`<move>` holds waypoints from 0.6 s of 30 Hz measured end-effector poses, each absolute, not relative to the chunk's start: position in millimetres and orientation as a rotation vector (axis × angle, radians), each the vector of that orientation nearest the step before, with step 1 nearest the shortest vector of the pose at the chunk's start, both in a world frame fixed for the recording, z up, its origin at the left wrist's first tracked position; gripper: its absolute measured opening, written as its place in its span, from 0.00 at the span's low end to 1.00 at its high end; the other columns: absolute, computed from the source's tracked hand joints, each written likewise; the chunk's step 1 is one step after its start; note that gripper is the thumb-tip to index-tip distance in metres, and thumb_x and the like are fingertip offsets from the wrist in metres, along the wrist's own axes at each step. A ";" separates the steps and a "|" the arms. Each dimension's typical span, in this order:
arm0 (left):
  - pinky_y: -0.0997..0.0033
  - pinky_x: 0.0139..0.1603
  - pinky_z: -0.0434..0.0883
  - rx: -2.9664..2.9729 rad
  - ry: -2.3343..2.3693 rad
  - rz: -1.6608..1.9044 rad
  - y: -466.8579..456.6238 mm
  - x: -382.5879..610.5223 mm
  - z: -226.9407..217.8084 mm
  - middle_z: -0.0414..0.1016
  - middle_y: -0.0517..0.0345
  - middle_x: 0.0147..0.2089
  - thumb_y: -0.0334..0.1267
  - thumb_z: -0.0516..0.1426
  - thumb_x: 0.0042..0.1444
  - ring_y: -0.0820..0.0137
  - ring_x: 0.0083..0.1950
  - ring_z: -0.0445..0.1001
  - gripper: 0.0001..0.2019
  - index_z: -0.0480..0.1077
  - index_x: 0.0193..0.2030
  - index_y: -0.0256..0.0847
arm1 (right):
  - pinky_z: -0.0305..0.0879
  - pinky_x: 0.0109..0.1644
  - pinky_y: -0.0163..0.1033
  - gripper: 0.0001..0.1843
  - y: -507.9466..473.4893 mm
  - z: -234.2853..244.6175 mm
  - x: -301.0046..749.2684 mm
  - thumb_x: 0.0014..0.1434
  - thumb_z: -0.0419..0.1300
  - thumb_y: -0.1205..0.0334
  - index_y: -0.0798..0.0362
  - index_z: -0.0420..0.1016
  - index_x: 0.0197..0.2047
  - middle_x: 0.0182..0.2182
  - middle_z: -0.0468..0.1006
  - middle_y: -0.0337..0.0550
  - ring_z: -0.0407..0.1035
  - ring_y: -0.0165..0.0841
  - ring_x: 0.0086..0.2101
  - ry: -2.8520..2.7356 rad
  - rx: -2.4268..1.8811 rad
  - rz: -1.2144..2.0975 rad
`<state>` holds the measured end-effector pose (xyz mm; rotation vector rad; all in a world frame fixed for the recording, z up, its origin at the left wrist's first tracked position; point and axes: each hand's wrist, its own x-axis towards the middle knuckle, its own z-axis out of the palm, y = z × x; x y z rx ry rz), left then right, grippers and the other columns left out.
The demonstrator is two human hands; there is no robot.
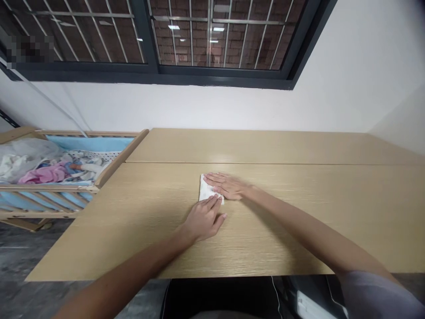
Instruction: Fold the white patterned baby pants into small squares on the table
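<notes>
A small white cloth or folded tissue [205, 189] lies flat on the light wood tabletop [299, 186], a little left of its middle. My right hand [227, 185] rests on the upper part of the white piece, palm down with its fingers stretched to the left. On the lower edge, my left hand [206, 218] presses with its fingertips, fingers extended and thumb out to the right. Part of the white piece is hidden under both hands.
A wooden crib [121, 157] with a blue lining stands against the table's left side, holding a pink cloth [46, 173] and other fabrics. Behind the table is a white wall with a barred, dark-framed window [226, 75]. A white object [312, 305] sits below the front edge.
</notes>
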<state>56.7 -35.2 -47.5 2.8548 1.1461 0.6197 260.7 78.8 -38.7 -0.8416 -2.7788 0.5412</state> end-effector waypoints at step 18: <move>0.54 0.51 0.70 2.364 1.952 0.579 10.2 30.3 -28.1 0.78 0.39 0.43 0.51 0.47 0.68 0.52 0.49 0.77 0.20 0.70 0.43 0.36 | 0.65 0.61 0.49 0.26 80.9 -25.1 270.6 0.69 0.52 0.51 0.59 0.69 0.63 0.55 0.72 0.59 0.71 0.43 0.52 -2.216 -1.289 0.374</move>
